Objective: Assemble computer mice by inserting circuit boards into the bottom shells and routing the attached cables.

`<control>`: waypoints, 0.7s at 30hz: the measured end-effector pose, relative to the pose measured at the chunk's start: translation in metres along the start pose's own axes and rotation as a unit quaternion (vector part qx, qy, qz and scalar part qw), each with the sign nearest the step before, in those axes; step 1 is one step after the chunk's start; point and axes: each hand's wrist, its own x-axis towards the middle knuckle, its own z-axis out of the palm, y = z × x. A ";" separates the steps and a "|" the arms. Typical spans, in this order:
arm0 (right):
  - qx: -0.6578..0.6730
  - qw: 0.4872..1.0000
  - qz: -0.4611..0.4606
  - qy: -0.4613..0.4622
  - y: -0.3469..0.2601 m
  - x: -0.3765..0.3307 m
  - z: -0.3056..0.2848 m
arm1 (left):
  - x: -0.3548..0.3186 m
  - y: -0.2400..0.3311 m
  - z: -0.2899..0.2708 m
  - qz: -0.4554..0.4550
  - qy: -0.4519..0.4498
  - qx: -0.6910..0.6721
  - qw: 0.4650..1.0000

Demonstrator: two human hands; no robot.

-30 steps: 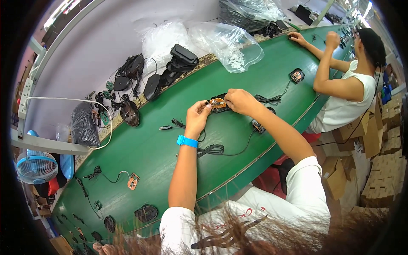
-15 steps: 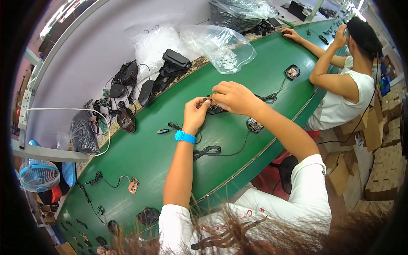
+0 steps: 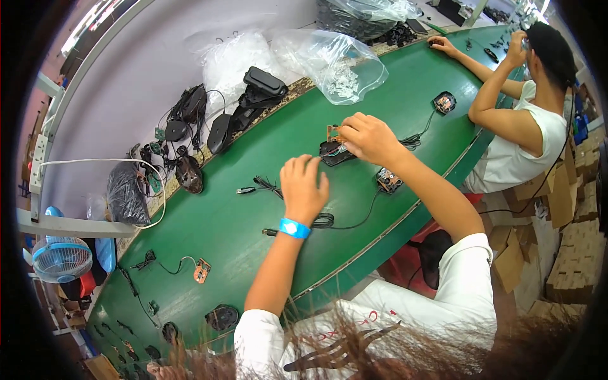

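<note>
Since a moment ago, my left hand (image 3: 304, 189) has let go and dropped back, fingers loosely spread. Only my right hand (image 3: 369, 137) pinches the mouse base (image 3: 334, 152) with its circuit board (image 3: 333, 133), lying up-right of my left.

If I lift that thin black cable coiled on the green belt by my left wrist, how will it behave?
The thin black coiled cable would probably droop and uncoil, since it lies in loose loops. It looks light, and its plug end may drag along the green belt.

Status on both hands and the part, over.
Right hand pinching circuit board over black mouse base. Left hand open, holding nothing, beside cable. Nothing blocking.
</note>
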 end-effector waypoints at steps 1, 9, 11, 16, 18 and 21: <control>0.001 1.000 0.000 -0.002 0.001 -0.003 0.000 | -0.005 0.012 0.005 -0.006 -0.008 0.030 0.999; 0.057 0.997 0.059 0.009 0.000 -0.017 0.001 | -0.007 0.034 0.043 -0.071 0.026 0.054 0.996; 0.077 0.995 0.056 0.025 -0.004 -0.018 0.000 | -0.007 0.033 0.045 -0.077 0.028 0.051 0.995; 0.053 0.997 0.062 -0.014 0.000 -0.027 -0.001 | -0.005 0.034 0.049 -0.075 0.012 0.055 0.996; 0.058 0.996 0.064 0.010 -0.003 -0.027 -0.001 | -0.005 0.033 0.050 -0.074 0.019 0.055 0.996; 0.067 0.994 0.072 0.056 -0.013 -0.020 -0.002 | -0.005 0.032 0.053 -0.071 0.020 0.056 0.996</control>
